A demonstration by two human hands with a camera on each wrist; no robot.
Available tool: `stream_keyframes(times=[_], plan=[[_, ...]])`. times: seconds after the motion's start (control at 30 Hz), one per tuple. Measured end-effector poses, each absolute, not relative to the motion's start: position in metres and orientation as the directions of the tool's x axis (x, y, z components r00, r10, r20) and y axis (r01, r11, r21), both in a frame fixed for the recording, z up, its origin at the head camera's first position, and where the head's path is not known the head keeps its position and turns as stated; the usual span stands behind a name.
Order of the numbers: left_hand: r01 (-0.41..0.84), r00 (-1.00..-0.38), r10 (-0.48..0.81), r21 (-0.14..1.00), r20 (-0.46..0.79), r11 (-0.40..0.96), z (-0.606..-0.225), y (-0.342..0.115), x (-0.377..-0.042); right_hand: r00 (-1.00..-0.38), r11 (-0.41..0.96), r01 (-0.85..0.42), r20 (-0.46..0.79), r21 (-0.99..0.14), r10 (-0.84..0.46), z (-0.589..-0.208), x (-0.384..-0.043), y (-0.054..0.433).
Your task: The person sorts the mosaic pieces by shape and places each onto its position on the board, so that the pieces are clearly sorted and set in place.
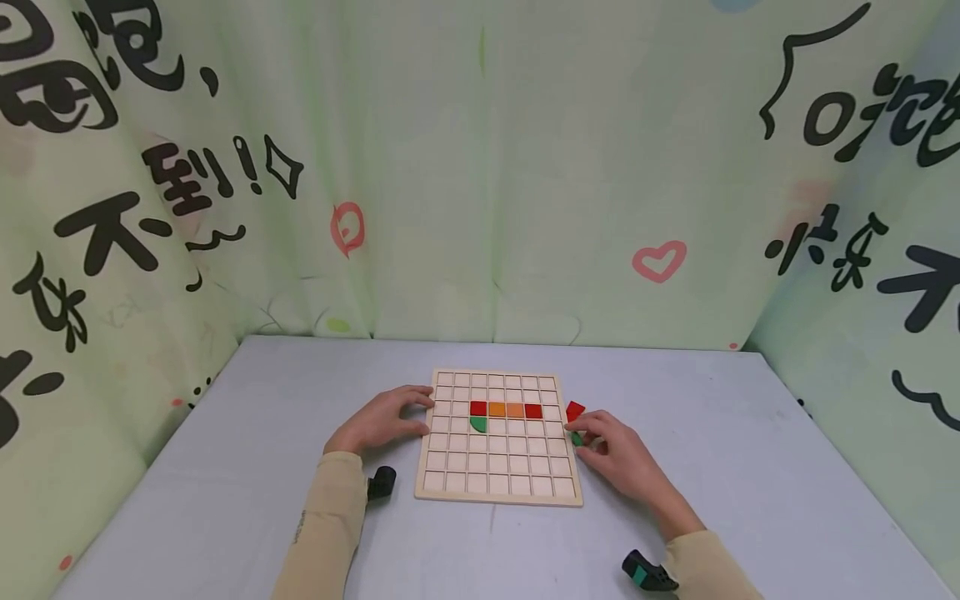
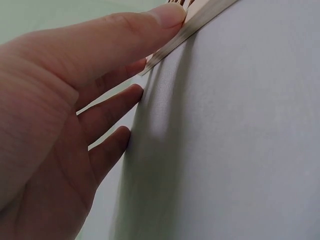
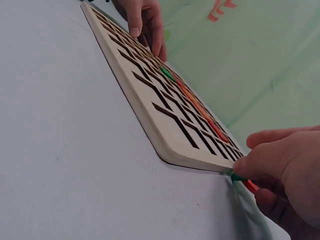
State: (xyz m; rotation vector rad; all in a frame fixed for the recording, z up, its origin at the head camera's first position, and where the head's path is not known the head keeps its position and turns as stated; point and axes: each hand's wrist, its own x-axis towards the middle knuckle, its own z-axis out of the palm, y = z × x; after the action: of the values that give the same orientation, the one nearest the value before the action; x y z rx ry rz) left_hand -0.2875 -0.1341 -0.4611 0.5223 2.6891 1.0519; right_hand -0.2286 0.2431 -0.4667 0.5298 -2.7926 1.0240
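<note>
A wooden grid board [image 1: 498, 501] lies flat on the table. In its cells sit two red squares [image 1: 478, 408], two orange squares [image 1: 506, 410] between them in one row, and a green quarter-round piece [image 1: 478, 424] under the left red one. My left hand [image 1: 386, 419] touches the board's left edge, its fingers loosely extended; the left wrist view shows the thumb [image 2: 170, 16] against the wooden rim. Beside the right edge, my right hand [image 1: 618, 454] pinches a green piece [image 3: 237, 177] between thumb and fingers. Its exact shape is mostly hidden.
Red pieces [image 1: 574, 412] lie just off the board's right edge, beyond the right hand. A white cloth covers the table [image 1: 645, 383]. Printed curtains [image 1: 562, 167] stand behind it and at both sides. Dark wrist cameras [image 1: 381, 482] sit on both forearms.
</note>
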Motion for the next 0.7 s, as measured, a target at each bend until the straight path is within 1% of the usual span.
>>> stream_keyframes(times=[0.17,0.3,0.47,0.7], plan=[[0.241,-0.917,0.394,0.691,-0.069,0.681,-0.460,-0.134,-0.287,-0.910,0.672,-0.414,0.248,-0.614,-0.333,-0.469,-0.226,0.244],[0.258,-0.912,0.407,0.703,-0.049,0.663,-0.459,-0.135,-0.286,-0.918,0.692,-0.396,0.237,-0.603,-0.319,-0.469,-0.226,0.246],[0.278,-0.908,0.418,0.712,-0.022,0.644,-0.459,-0.135,-0.285,-0.938,0.727,-0.344,0.191,-0.594,-0.289,-0.467,-0.227,0.251],[0.266,-0.911,0.411,0.714,-0.033,0.648,-0.459,-0.135,-0.285,-0.936,0.727,-0.351,0.192,-0.589,-0.297,-0.467,-0.227,0.254]])
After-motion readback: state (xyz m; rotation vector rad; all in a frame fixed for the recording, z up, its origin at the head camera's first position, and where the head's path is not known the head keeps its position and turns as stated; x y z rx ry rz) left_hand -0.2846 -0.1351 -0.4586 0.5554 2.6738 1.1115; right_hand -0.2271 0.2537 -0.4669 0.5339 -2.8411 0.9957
